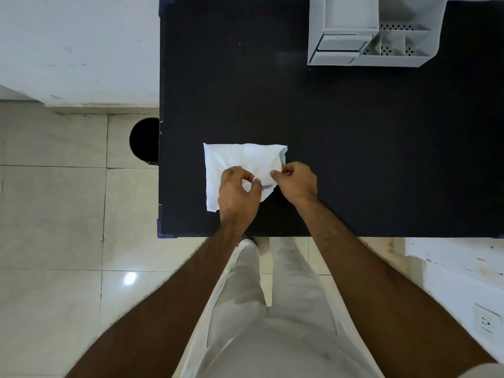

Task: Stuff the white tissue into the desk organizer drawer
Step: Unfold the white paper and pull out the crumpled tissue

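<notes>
A white tissue (240,156) lies partly folded on the black table (354,148), near its front left corner. My left hand (237,192) pinches the tissue's near middle between thumb and fingers. My right hand (298,181) pinches the tissue's right near corner, lifting it a little. The white desk organizer (373,31) stands at the table's far right, well away from both hands. Its small drawer (338,49) is at the front left of the organizer and looks pulled slightly out.
A round black bin (144,140) stands on the tiled floor just left of the table. The table's front edge (272,236) runs right before my legs. A white surface with a wall socket (488,320) lies at the lower right.
</notes>
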